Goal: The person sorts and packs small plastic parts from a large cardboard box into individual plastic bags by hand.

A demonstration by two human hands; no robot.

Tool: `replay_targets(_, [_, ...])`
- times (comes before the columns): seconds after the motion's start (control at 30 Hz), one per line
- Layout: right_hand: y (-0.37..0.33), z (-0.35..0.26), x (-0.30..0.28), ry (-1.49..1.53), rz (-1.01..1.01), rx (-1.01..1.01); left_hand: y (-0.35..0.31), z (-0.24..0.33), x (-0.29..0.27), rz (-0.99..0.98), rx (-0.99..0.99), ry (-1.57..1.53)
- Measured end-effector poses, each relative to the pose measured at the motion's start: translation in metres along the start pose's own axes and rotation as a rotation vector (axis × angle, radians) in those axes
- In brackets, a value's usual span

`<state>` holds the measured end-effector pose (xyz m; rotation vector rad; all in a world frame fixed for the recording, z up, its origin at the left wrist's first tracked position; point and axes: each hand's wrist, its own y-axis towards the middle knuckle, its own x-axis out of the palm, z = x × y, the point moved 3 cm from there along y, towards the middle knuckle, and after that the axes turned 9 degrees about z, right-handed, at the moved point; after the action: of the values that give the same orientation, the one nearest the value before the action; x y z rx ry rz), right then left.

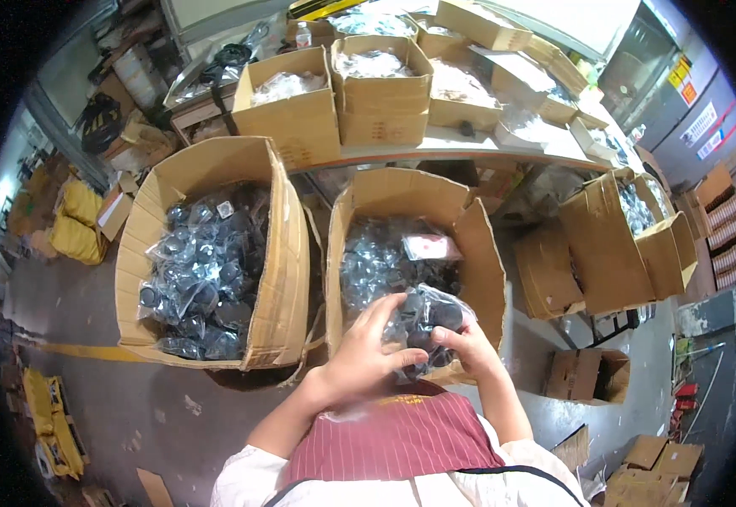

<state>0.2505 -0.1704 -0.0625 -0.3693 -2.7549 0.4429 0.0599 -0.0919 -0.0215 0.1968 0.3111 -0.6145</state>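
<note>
Both my hands are together over the near side of the middle cardboard box. Between them is a clear plastic bag with black round parts. My right hand grips the bag's right side, its thumb pressed on a black part. On the other side, my left hand curls round the bag, its thumb pointing toward the right hand. Beneath them, the box holds many similar bagged black parts and a small flat white-and-red packet. What the parts are I cannot tell.
To the left stands another tall cardboard box filled with bagged black parts. A table behind carries several open cartons of clear bags. More boxes stand at the right, with a small open carton on the floor.
</note>
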Motion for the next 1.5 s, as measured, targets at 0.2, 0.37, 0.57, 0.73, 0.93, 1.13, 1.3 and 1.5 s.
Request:
replay_targets(0.2, [-0.008, 0.012, -0.003, 0.092, 0.038, 0.028, 0.003, -0.007, 0.008, 0.012, 0.158, 0.048])
replay_targets(0.37, [-0.003, 0.037, -0.012, 0.253, 0.094, 0.087, 0.006, -0.007, 0.008, 0.05, 0.178, 0.034])
replay_targets(0.57, [-0.001, 0.013, 0.011, 0.23, 0.14, 0.26, 0.0, -0.019, 0.005, 0.133, 0.104, -0.083])
replay_targets(0.73, [0.005, 0.012, 0.016, 0.161, 0.166, 0.214, 0.0, -0.02, 0.004, 0.129, 0.021, -0.186])
replay_targets(0.93, [0.003, 0.017, 0.012, 0.281, 0.119, 0.337, 0.006, -0.031, 0.011, 0.149, -0.179, -0.561])
replay_targets(1.13, [0.0, 0.017, 0.01, 0.143, -0.067, 0.131, 0.009, -0.038, 0.016, 0.196, -0.261, -0.589])
replay_targets(1.3, [0.002, 0.016, 0.011, 0.271, 0.019, 0.19, 0.011, -0.037, 0.019, 0.189, -0.25, -0.563])
replay_targets(1.5, [0.0, 0.013, 0.012, 0.36, 0.04, 0.206, 0.012, -0.033, 0.018, 0.178, -0.224, -0.478])
